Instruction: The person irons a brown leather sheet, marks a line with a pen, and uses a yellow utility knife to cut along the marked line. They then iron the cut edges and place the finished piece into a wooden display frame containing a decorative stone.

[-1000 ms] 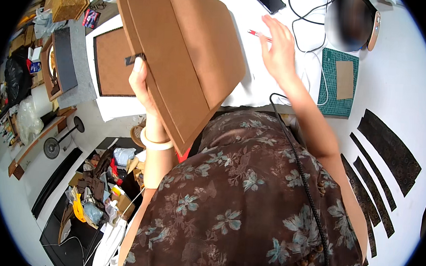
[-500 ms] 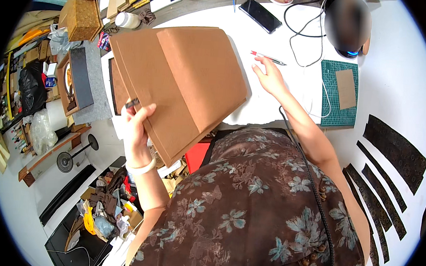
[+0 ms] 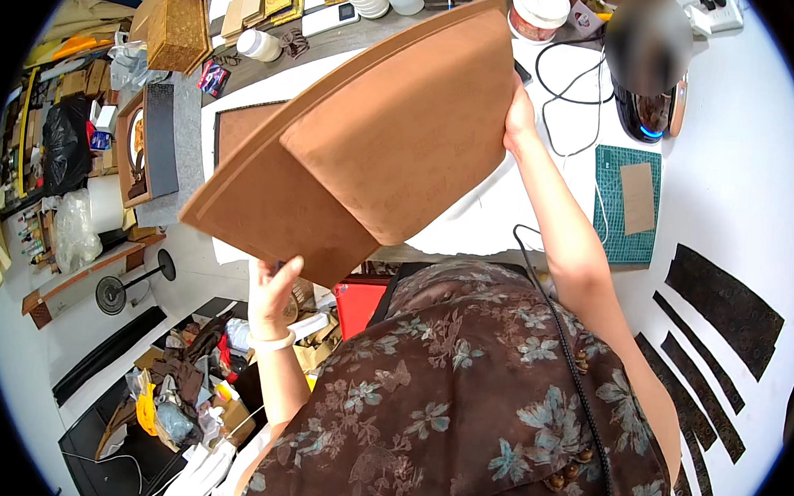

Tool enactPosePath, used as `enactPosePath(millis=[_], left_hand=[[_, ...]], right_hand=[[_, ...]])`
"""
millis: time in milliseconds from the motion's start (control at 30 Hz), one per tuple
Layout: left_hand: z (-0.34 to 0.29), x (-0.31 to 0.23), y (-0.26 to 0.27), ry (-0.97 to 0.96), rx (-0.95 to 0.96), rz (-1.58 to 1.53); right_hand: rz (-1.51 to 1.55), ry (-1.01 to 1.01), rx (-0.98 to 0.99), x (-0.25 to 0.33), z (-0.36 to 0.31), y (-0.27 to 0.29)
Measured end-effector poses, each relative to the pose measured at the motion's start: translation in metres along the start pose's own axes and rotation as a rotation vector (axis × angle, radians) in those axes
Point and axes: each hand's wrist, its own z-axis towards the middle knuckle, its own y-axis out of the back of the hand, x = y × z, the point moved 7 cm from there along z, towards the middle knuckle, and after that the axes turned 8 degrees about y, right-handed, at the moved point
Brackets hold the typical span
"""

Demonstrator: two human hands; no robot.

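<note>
Lifting a large brown board (image 3: 367, 146) above the white counter (image 3: 747, 178), a person grips its lower corner with the left hand (image 3: 272, 290), fingers curled closed around the edge, while the right hand (image 3: 518, 119) clasps its far right edge. A green cutting mat (image 3: 625, 207) lies on the counter nearby.

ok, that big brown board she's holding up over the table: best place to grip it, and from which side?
By two opposite edges, as now: the left hand pinches the brown board at its near lower edge from below, and the right hand steadies the far right edge from that side. It is wide, thin and tilted, so a single-edge grip would probably let it swing or flex.
</note>
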Motion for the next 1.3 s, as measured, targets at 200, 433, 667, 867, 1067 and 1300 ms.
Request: enactPosePath(millis=[200, 433, 667, 867, 1067, 1300], left_hand=[[-0.023, -0.024, -0.006, 0.026, -0.025, 0.340], [-0.026, 0.014, -0.035, 0.066, 0.053, 0.600], [-0.040, 0.069, -0.063, -0.060, -0.039, 0.719], [-0.032, 0.067, -0.068, 0.099, 0.057, 0.675], [-0.028, 0.048, -0.077, 0.132, 0.085, 0.663], [0.014, 0.050, -0.106, 0.079, 0.107, 0.568]], right_hand=[[-0.093, 0.054, 0.179, 0.006, 0.038, -0.048], [-0.140, 0.089, 0.368, -0.049, 0.087, -0.068], [-0.185, -0.128, 0.417, -0.073, 0.086, -0.096], [-0.276, 0.014, 0.416, -0.053, 0.090, -0.082], [-0.709, 0.942, -0.110, 0.135, 0.080, 0.061], [-1.499, 0.571, -0.806, 0.270, 0.090, 0.318]])
